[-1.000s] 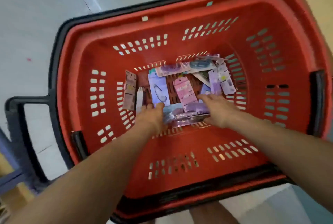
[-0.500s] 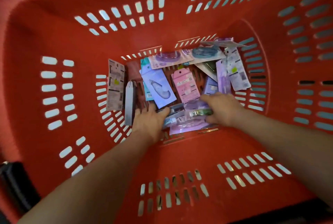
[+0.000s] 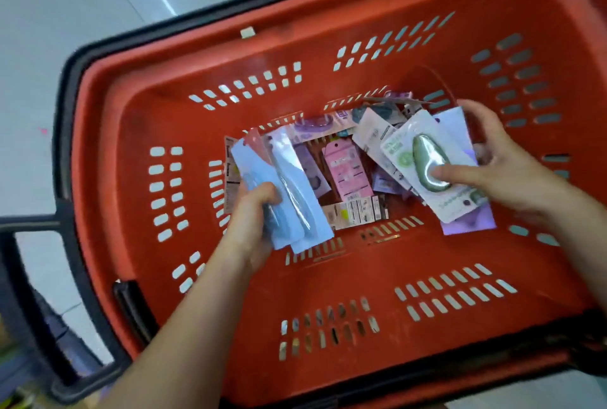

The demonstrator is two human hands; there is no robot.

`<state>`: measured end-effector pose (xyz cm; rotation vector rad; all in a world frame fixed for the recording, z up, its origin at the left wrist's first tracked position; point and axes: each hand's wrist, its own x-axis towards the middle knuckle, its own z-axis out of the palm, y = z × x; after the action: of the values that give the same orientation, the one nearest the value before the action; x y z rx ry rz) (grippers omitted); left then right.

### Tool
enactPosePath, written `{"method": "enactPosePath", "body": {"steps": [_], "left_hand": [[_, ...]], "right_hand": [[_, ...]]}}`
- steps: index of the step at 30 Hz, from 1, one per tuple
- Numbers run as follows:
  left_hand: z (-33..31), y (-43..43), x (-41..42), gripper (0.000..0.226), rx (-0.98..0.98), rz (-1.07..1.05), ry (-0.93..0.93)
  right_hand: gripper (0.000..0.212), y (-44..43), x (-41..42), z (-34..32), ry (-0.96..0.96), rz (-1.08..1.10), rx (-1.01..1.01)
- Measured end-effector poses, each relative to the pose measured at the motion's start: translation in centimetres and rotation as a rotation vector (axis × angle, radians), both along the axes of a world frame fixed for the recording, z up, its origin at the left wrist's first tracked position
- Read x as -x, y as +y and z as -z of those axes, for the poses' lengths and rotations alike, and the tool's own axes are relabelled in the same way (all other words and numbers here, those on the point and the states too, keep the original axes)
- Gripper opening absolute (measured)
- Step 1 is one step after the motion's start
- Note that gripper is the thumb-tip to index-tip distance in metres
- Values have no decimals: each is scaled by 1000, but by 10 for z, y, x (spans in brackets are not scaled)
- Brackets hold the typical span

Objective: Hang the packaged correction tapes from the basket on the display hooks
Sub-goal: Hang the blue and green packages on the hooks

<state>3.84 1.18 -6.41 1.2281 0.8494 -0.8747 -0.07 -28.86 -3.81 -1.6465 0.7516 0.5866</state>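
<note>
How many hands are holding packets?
2. In the basket, the left hand grips a bluish stack at left; the right hand pinches a green-tape packet, others beneath, at right.

We are working with both arms bare: our forearms are showing uncovered from the view's lower edge up to the wrists. Our left hand (image 3: 251, 221) and our right hand (image 3: 505, 175) are going bare too, fingers and knuckles uncovered. Motion is blurring our right hand's outer edge, so we are making out little fine detail there.
</note>
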Motion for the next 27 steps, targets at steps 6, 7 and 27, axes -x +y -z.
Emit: {"method": "enactPosePath", "body": {"steps": [6, 7, 27], "left_hand": [[-38, -21, 8, 34, 193, -27, 49], [-41, -25, 8, 31, 148, -9, 33], [-132, -51, 2, 44, 212, -21, 98]], "right_hand": [[72, 42, 13, -14, -36, 127, -180], [65, 49, 14, -15, -23, 141, -189], [62, 78, 36, -120, -28, 300, -518]]}}
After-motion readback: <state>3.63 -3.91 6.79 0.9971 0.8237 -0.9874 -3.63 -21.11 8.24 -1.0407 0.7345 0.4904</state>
